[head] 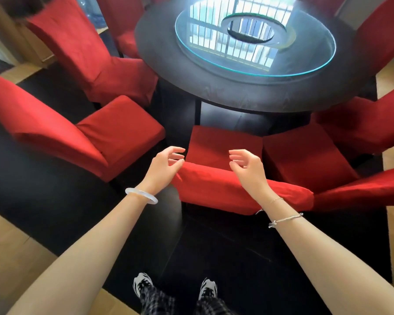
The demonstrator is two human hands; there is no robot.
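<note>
Two forearms (82,253) are reaching forward. Left hand (166,165) is hovering with loose, empty fingers. The red chair back (216,187) is lying just below and between both hands' fingertips. Right hand (248,165) is equally relaxed and empty. Pulling unevenly, I think, is risking a knock against the neighbouring chair (305,155) beside the right fingers.

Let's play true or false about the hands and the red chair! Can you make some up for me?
1. The left hand and right hand reach toward the back of the nearest red chair. True.
2. The left hand holds a cup. False: it holds nothing, and its fingers are loosely curled.
3. The table is round, with a glass disc on top. True.
4. The pale bangle is on the right wrist. False: it is on the left wrist.
</note>
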